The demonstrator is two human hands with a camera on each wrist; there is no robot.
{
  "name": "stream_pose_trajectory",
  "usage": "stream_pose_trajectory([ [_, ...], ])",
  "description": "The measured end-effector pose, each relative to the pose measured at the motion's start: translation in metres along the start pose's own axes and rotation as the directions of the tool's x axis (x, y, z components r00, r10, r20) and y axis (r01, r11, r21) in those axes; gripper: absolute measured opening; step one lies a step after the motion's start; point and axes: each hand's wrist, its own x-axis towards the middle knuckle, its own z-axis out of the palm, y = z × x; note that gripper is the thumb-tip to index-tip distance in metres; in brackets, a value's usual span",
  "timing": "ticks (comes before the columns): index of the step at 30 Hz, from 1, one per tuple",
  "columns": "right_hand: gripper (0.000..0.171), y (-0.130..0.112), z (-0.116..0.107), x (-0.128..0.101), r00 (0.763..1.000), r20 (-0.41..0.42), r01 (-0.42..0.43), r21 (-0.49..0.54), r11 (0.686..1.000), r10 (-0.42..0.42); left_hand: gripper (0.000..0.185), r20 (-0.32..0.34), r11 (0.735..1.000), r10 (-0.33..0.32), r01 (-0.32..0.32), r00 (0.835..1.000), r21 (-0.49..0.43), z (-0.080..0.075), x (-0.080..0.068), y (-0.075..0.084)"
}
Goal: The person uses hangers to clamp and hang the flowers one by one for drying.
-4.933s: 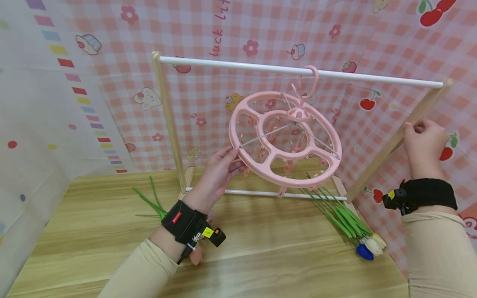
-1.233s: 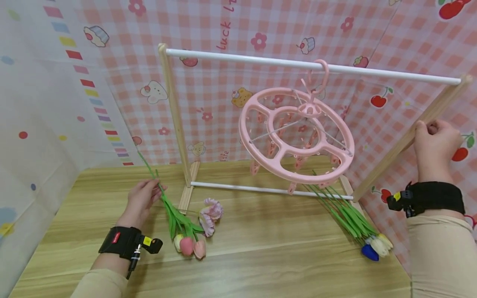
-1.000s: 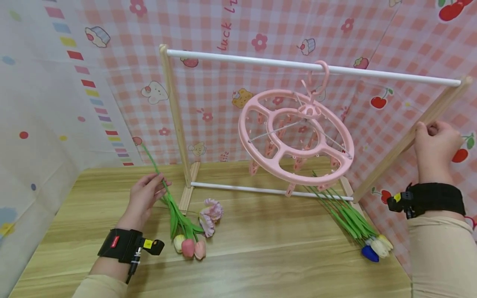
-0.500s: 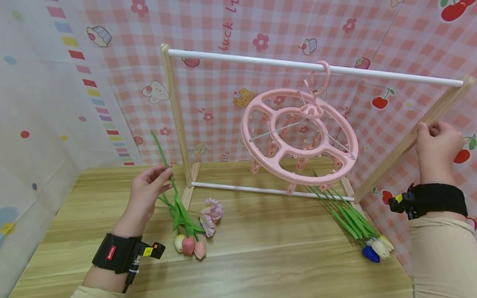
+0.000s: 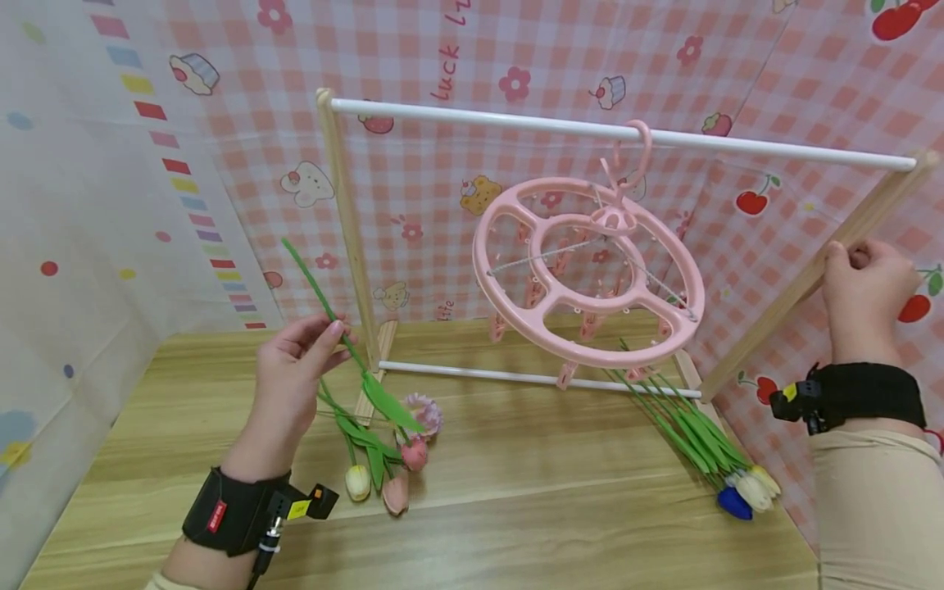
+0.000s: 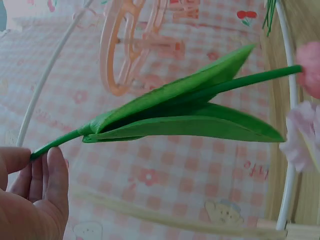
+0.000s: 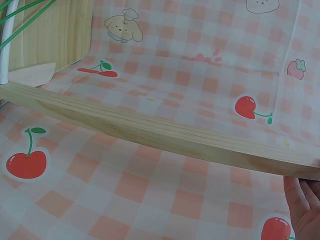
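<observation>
A: What is your left hand (image 5: pixel 291 377) holding?

B: You pinch a pink tulip (image 5: pixel 387 401) by its green stem, between thumb and fingertips. It slants in front of the left post (image 5: pixel 347 221), the stem's bare end up to the far left, the bloom down to the near right.

A: Does that bloom touch anything?

B: It overlaps your ruffled purple flower (image 5: pixel 426 410) in the head view; you cannot tell from here whether the two touch.

A: And your right hand (image 5: pixel 869 283)?

B: You grip the wooden right post (image 5: pixel 782 307) with it, fingers curled round the edge, well apart from the tulip.

A: What lies close to your left hand?

B: On the table (image 5: pixel 553 524), to its near right, you have a cream tulip (image 5: pixel 358 483) and a peach tulip (image 5: pixel 396 494), side by side, heads toward you.

A: And between your hands?

B: A pink round hanger (image 5: pixel 564 297) hooks over the white top rod (image 5: pixel 479 117), its ring tilted, clips dangling below. To its near right you have a bundle of tulips (image 5: pixel 693 438), blue, white and yellow heads nearest you, stems reaching back to the white lower rod (image 5: pixel 472 373).
</observation>
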Motion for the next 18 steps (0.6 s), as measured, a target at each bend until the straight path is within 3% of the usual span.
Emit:
stream_pose_trajectory([
  [6, 0.035, 0.001, -0.001, -0.001, 1.0, -0.005, 0.01, -0.009, 1.0, -0.01, 0.013, -0.035, 0.998, -0.003, 0.001, 0.999, -0.068, 0.01, -0.003, -0.003],
  [9, 0.031, 0.001, -0.001, 0.0, 1.0, -0.005, 0.01, -0.012, 1.0, -0.01, 0.01, -0.02, 0.997, -0.014, 0.012, 1.0, -0.076, 0.013, -0.005, -0.007],
  [16, 0.043, 0.001, 0.003, 0.001, 1.0, -0.005, 0.007, 0.001, 1.0, -0.007, 0.01, 0.0, 0.997, -0.023, 0.023, 1.0, -0.079, 0.018, -0.009, -0.016],
  [18, 0.036, 0.002, 0.003, 0.001, 1.0, -0.016, 0.018, 0.009, 1.0, -0.017, 0.01, 0.011, 0.996, -0.022, 0.023, 1.0, -0.082, 0.02, -0.01, -0.018],
])
